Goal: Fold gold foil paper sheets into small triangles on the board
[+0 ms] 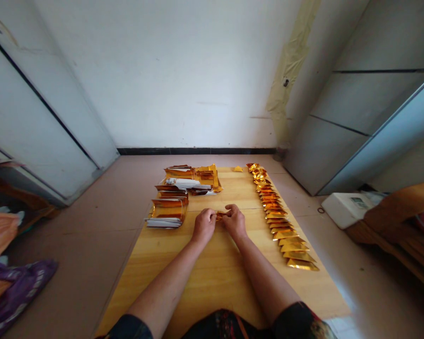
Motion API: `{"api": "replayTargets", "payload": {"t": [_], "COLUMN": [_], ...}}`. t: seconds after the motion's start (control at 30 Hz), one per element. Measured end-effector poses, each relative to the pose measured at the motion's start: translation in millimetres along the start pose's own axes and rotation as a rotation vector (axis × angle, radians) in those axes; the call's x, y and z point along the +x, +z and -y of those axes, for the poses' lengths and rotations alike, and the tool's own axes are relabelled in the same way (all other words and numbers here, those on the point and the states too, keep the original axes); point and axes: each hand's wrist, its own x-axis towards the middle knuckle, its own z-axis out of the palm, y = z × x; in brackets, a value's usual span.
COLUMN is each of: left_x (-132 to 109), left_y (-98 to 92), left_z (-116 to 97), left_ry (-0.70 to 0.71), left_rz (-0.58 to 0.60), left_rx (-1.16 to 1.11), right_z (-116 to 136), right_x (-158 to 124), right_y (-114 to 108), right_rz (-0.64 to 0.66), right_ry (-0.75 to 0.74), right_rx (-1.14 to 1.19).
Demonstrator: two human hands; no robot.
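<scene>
My left hand (204, 224) and my right hand (235, 221) meet over the middle of a wooden table (212, 278). Both are closed on a small piece of gold foil paper (220, 215) pinched between their fingertips. To the left of my hands lie stacks of flat gold foil sheets (169, 209), with more piled behind (194, 179). Along the table's right side runs a long overlapping row of folded gold pieces (281, 221). One small folded gold piece (238, 168) sits alone at the far edge.
A grey cabinet (356, 127) stands at the right and a white door panel (38, 122) at the left. A white box (346, 207) and wooden furniture (399, 221) sit on the floor right of the table. Purple and orange bags (14, 287) lie at the left.
</scene>
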Motion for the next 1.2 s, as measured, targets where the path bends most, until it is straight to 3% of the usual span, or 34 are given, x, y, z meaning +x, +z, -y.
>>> {"api": "replayTargets", "payload": {"t": [0.57,0.83,1.0,1.2], "left_x": [-4.2,-6.1,-1.2,1.0], "left_y": [-0.6,0.0,3.8,2.5], "left_z": [-4.4,-7.2,-1.6,1.5], "left_ry": [-0.047,-0.196,-0.321,-0.316], "left_rz": [0.016,0.025,0.056,-0.013], "left_rx": [-0.120,-0.391,-0.581,-0.548], "right_z": [-4.0,11.4,13.8,15.9], "right_x": [6.9,9.6,9.9,5.9], "right_y": [4.5,0.7,2.4,-0.9], "right_rz": [-0.056,-0.012,0.039,0.107], "right_ry": [0.038,0.217,0.228,0.182], "right_rx": [0.039,0.248,0.337,0.129]}}
